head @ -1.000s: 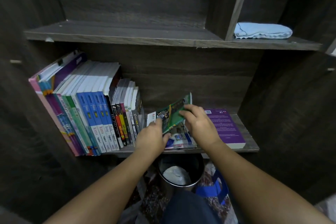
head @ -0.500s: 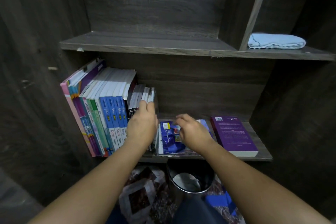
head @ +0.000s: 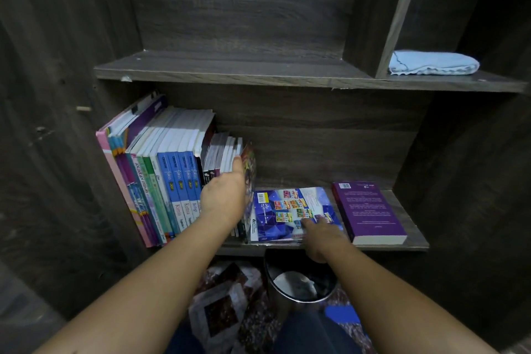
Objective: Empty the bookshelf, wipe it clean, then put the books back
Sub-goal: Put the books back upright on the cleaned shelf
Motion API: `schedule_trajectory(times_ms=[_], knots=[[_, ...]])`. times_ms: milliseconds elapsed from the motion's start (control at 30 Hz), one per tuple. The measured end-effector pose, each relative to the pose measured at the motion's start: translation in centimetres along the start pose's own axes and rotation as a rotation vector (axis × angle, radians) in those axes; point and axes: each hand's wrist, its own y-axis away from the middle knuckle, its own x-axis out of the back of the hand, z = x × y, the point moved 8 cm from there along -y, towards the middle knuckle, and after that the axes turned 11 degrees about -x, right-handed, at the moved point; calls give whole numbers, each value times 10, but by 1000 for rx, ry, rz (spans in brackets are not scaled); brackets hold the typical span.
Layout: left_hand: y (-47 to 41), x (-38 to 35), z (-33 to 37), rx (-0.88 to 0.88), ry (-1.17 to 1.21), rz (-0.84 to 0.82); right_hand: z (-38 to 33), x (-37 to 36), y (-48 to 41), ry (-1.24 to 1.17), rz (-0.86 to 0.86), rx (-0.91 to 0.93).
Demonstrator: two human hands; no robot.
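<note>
While a row of upright books (head: 172, 181) leans to the left on the lower shelf (head: 415, 246), its full number is hard to count, though four blue spines (head: 184, 181) stand side by side in the middle. At the row's right end stands one thin book with a colourful cover (head: 250, 169). The left hand (head: 225, 198) lies flat against this end of the row, fingers straight and together, gripping nothing. Just beside it, two books lie flat on the same shelf: a blue book (head: 281, 210) (there may be more beneath it, I cannot tell) and, to its right, a purple book (head: 367, 210). The right hand (head: 320, 237) rests on the blue book's near corner, its fingers stretched out and their tips (head: 307, 223) touching the cover. On the upper shelf (head: 230, 69), one folded pale blue cloth (head: 431, 63) lies in the right compartment. Below the lower shelf stands one round bin (head: 270, 276).
</note>
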Motion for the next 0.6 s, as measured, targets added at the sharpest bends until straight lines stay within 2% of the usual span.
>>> schedule_trajectory(times_ms=[233, 367, 600], knots=[[2, -10, 2, 35, 57, 51, 24, -5, -15, -172, -20, -72], [2, -12, 1, 41, 67, 56, 35, -4, -23, -365, 27, -130], [4, -11, 2, 55, 65, 49, 49, 7, -27, -750, 79, -338]])
